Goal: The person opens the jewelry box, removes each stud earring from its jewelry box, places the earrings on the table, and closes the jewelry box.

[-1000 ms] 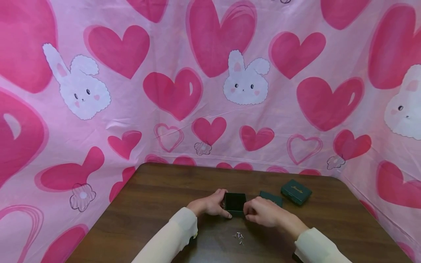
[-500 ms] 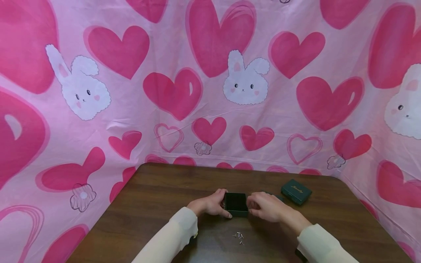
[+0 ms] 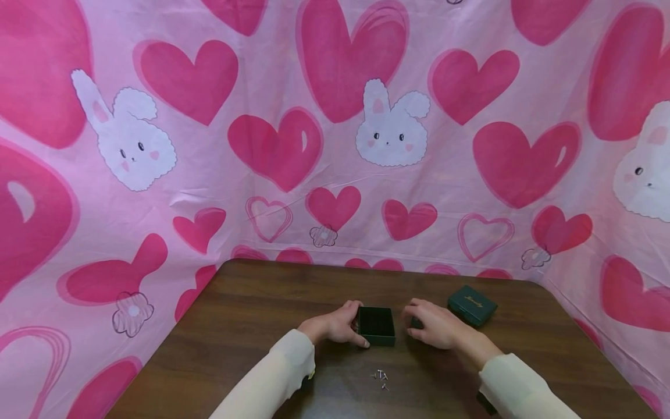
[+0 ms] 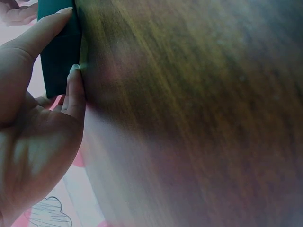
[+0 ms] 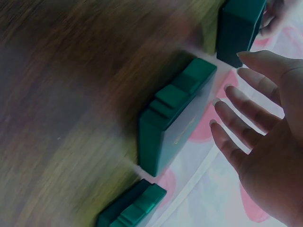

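Note:
A small dark green jewelry box [image 3: 376, 333], its top uncovered and its inside black, sits mid-table. My left hand [image 3: 337, 325] holds its left side, thumb at the front and fingers behind; the left wrist view shows the thumb on the green wall [image 4: 57, 59]. To the right of the box, my right hand [image 3: 434, 325] hovers with fingers loosely bent and nothing between them. Below those fingers in the right wrist view is a green piece with a bow [image 5: 173, 109], mostly hidden by the hand in the head view.
Several small metallic pin-like pieces [image 3: 380, 375] lie in front of the box. A closed green box with gold lettering [image 3: 472, 306] rests farther right on the brown wooden table [image 3: 251, 302]. Pink heart-and-rabbit cloth [image 3: 335, 151] hangs around the table.
My right hand has drawn away from the box's right side, moving rightward over the green piece there and covering it in the head view. The left hand stays on the box.

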### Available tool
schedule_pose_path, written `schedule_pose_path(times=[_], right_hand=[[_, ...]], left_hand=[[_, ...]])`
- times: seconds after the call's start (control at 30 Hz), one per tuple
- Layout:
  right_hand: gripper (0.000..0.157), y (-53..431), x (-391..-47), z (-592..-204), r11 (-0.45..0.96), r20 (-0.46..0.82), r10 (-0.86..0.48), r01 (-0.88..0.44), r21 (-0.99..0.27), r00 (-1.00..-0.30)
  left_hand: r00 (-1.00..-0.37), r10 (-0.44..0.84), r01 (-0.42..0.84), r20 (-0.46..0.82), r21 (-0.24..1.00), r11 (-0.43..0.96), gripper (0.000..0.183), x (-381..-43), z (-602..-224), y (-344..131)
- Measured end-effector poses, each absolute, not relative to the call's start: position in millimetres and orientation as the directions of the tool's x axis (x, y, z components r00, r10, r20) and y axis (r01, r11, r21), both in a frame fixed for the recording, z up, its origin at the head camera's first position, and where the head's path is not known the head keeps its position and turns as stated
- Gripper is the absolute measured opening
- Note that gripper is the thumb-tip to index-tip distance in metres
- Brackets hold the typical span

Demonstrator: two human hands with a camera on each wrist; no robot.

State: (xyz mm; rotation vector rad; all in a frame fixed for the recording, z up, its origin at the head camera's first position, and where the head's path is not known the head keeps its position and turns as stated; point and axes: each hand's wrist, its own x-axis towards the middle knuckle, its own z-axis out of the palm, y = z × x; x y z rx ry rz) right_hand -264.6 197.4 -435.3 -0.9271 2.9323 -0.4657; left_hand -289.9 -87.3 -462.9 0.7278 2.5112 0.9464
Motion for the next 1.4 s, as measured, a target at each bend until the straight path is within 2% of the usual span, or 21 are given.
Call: schedule_pose_path(times=[0.17,0.47,0.7,1.0,1.4], right_hand=[[0.026,205.1,-267.8,-441.0,0.780,0.067,-0.566,-0.561,-0.277,-0.821],[0.034,214.8,-269.8,-443.0,0.824,0.020,-0.496,-0.478,-0.303,-0.868],[0.036,222.1,-273.2,-448.7,0.831,0.053,-0.481,-0.474,-0.292,-0.875],[0.048,231.4,-271.7,-453.1,0.824,0.069,-0.450,-0.444,-0.352,-0.890],[0.060,234.2,-272.0,-455.2,0.844,0.067,-0.433,-0.430,-0.320,-0.899]], left_hand=[[-0.803,0.579,0.339,-0.141,0.690,0.639,0.068,-289.7,-463.3,-87.3],[-0.802,0.583,0.347,-0.129,0.694,0.631,0.068,-290.5,-464.8,-87.0],[-0.802,0.584,0.350,-0.126,0.695,0.629,0.070,-291.8,-466.4,-86.8],[-0.804,0.581,0.347,-0.124,0.696,0.629,0.069,-290.1,-466.2,-86.6],[-0.809,0.572,0.324,-0.139,0.706,0.629,0.072,-289.2,-466.3,-86.6]])
